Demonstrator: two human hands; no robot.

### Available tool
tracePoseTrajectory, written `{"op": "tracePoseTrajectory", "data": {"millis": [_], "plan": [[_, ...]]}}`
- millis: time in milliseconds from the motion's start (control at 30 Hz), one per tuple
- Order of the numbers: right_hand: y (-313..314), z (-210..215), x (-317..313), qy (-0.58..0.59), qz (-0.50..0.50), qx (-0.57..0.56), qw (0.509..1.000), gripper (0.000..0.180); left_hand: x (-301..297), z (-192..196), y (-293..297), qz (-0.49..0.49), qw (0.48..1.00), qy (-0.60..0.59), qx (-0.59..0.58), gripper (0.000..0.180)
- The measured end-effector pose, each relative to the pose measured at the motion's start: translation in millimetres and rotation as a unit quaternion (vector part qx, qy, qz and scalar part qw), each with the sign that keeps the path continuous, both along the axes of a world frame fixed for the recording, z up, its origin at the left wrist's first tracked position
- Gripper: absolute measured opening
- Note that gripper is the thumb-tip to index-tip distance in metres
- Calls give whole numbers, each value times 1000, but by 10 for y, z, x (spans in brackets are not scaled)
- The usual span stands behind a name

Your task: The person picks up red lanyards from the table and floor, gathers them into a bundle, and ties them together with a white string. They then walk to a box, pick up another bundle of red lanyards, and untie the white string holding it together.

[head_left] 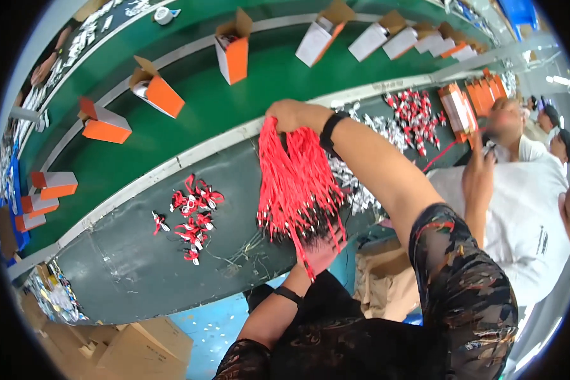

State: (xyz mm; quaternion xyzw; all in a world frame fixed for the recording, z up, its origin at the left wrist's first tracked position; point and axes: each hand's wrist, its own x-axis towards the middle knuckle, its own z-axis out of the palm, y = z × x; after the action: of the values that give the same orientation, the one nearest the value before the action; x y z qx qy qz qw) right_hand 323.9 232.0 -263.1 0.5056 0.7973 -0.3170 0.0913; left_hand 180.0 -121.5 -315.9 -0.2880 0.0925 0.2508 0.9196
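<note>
Likely limp, light: slender dark-tipped red cord bundle (pixel 297 180)
Right hand (pixel 288 116) grips its top — rightly, we judge; left hand (pixel 322 253) state unclear.

The upper garment (pixel 373 348) is black at the front. The right sleeve (pixel 475 272) is short and loose, dark, with a mottled print in tan and rust tones; the left sleeve (pixel 247 362) carries a similar print. A black band (pixel 331 133) encircles the right wrist. A narrower black strap (pixel 289 295) encircles the left wrist. Both forearms are bare.
</note>
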Motion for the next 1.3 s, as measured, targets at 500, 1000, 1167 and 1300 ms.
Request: {"op": "tracePoseTrajectory", "data": {"millis": [500, 1000, 1167, 1300], "plan": [[-2258, 1088, 324, 164, -399, 283, 856, 54, -424, 284, 195, -190, 831, 521, -28, 46], [-4673, -121, -1637, 485, -622, -130, 600, 62, -874, 529, 688, -268, 827, 479, 117, 68], [-5245, 1, -1519, 236, -499, -44, 832, 37, -1138, 832, 838, -290, 779, 525, 187, 60], [-6354, -447, -1233, 157, -536, -34, 829, 32, -1036, 914, 1071, -245, 791, 481, 289, 31]]}}
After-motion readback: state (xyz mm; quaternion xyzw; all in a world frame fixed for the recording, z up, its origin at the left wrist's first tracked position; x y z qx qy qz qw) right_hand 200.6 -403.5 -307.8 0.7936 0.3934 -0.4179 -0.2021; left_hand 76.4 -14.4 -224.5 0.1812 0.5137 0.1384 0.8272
